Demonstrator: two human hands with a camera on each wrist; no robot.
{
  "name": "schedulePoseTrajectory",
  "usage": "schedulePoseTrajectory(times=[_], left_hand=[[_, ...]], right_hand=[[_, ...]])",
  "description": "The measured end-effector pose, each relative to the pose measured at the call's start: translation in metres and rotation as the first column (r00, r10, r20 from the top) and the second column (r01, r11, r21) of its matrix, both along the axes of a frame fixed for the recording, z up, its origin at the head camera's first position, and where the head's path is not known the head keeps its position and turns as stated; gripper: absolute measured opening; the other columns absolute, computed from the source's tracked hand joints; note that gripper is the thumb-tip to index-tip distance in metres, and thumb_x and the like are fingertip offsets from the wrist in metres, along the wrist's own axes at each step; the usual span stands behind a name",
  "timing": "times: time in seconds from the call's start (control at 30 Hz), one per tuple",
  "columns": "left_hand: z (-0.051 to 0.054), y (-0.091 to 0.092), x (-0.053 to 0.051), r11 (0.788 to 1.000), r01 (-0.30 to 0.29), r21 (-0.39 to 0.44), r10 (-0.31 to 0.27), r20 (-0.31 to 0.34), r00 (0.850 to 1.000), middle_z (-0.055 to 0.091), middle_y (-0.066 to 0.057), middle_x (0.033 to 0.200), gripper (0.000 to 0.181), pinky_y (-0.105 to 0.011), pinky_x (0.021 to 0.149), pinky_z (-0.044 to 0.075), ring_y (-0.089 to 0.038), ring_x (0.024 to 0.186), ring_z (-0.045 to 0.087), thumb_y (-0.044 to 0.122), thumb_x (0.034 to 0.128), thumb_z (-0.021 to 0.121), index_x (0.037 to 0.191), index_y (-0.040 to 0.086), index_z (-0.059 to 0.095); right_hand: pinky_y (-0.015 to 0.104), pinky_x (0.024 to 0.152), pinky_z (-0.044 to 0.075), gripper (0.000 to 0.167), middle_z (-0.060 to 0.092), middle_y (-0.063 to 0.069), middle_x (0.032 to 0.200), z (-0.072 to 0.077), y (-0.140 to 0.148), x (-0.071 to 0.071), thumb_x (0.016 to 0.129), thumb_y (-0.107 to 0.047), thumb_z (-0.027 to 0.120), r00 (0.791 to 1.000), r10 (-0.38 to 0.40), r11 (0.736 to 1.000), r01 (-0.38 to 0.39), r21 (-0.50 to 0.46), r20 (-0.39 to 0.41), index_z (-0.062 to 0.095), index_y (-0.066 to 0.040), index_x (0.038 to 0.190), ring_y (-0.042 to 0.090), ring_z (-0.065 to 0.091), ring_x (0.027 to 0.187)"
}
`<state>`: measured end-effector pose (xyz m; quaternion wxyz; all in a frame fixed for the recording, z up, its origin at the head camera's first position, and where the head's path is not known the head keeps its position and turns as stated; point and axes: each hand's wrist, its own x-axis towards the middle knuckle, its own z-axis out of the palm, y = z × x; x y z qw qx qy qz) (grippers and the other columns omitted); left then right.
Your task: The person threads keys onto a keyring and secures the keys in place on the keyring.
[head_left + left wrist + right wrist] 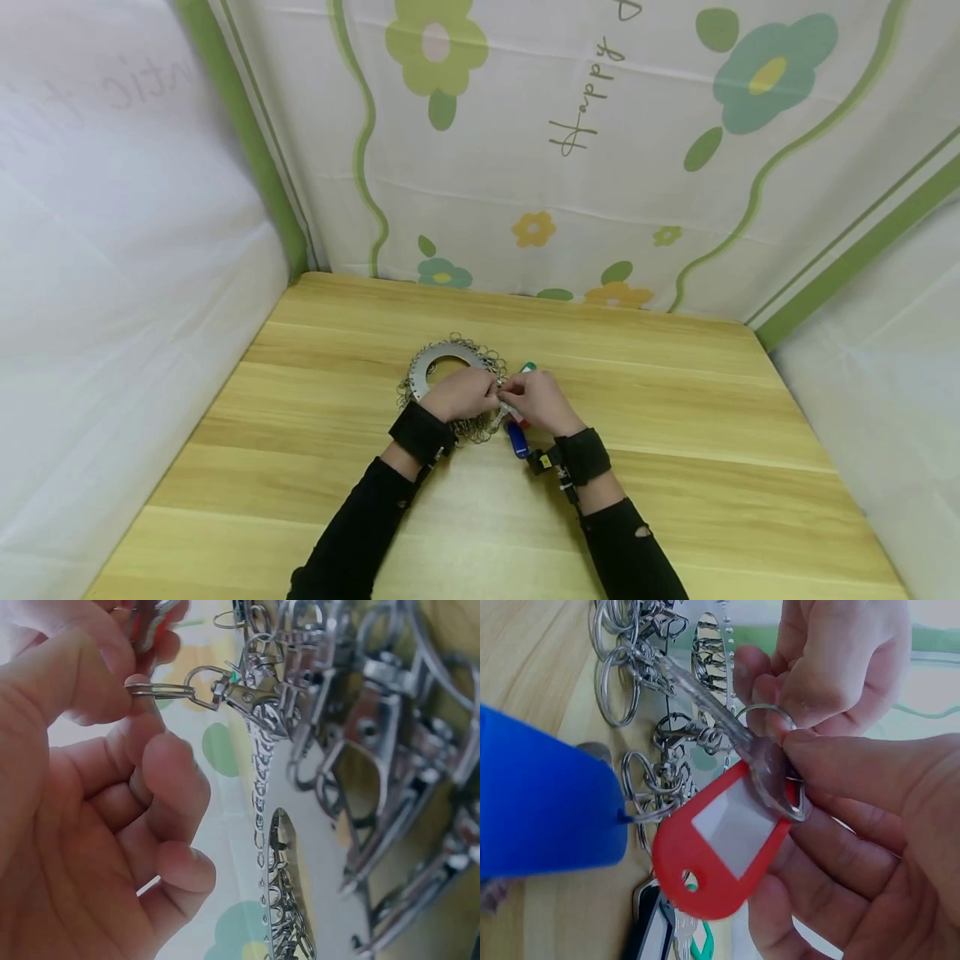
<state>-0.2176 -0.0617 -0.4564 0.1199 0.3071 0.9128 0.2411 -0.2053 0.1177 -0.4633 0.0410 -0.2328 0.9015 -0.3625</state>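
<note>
A flat round metal ring [422,364], hung about with many swivel clasps and split rings, lies on the table. My left hand [463,393] is at its right side. In the left wrist view, that thumb and forefinger pinch a split ring [161,691] joined to a swivel clasp [251,697]. Close beside it, my right hand [542,400] holds a key [763,766] with a red key tag [676,862] between thumb and fingers. The key's bow is near the split ring; whether it is threaded on I cannot tell.
A blue key tag [517,440] lies just below the right hand, its ring near the clasps. A green tag [528,367] shows behind that hand, and a black tag [651,922] with a key is lower in the right wrist view. Fabric walls surround the wooden table [675,500].
</note>
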Motion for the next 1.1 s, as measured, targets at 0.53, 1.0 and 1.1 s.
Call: schedulePoseTrajectory(times=[0.53,1.0,1.1], left_hand=[[-0.0012,0.0077,0.0027,0.994,-0.006,-0.108,0.001,-0.048,0.999,0.032,0.002,0.059,0.028,-0.025,0.054,0.025,-0.012,0.050,0.027,0.009,0.0878,0.053,0.063,0.015,0.041],[-0.0027,0.0056,0.0027,0.994,-0.042,-0.103,0.033,-0.080,0.996,0.029,0.003,0.058,0.030,-0.024,0.053,0.023,-0.011,0.049,0.026,0.011,0.0882,0.054,0.063,0.015,0.039],[-0.0020,0.0053,0.0034,0.994,-0.054,-0.092,0.046,-0.090,0.995,0.029,0.003,0.057,0.032,-0.024,0.052,0.023,-0.010,0.048,0.028,0.012,0.0882,0.054,0.061,0.016,0.038]], right_hand=[[0.025,0.057,0.049,0.009,0.067,-0.005,0.076,0.0021,-0.0036,0.0012,0.089,-0.015,0.067,1.000,-0.018,1.000,0.018,-0.012,0.006,0.075,-0.014,0.085,0.006,0.058,0.061],[0.024,0.056,0.047,0.011,0.067,-0.005,0.074,-0.0010,-0.0034,0.0013,0.089,-0.011,0.066,0.999,0.024,0.999,-0.023,0.028,-0.042,0.074,-0.015,0.082,0.005,0.054,0.054],[0.023,0.056,0.047,0.011,0.067,-0.005,0.072,-0.0019,-0.0042,0.0013,0.088,-0.010,0.067,0.998,0.031,0.999,-0.029,0.031,-0.057,0.074,-0.014,0.081,0.004,0.053,0.051]])
